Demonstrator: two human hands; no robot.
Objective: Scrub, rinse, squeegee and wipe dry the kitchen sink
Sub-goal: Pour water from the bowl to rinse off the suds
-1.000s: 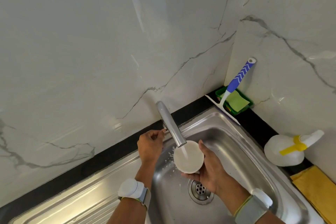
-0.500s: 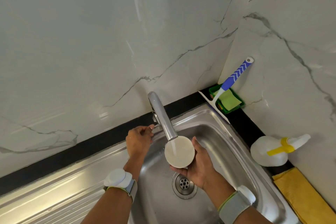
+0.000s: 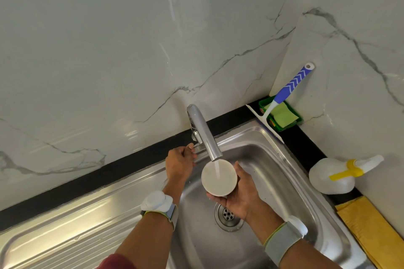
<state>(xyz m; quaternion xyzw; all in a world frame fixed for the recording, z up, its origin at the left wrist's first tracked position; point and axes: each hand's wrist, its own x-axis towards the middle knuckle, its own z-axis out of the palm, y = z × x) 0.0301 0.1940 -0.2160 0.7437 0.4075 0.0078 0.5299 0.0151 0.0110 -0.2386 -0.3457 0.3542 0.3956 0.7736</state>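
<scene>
Stainless sink (image 3: 273, 172) wet; right hand (image 3: 242, 194) fingers cupping cream cup (image 3: 219, 177), left hand (image 3: 179, 165) fingers pinching tap lever (image 3: 196, 144).

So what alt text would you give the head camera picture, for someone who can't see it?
A person's right hand holds a round white cup under water running from a chrome tap over a steel sink, while the left hand grips the tap lever. A blue-handled squeegee leans in the corner.
</scene>
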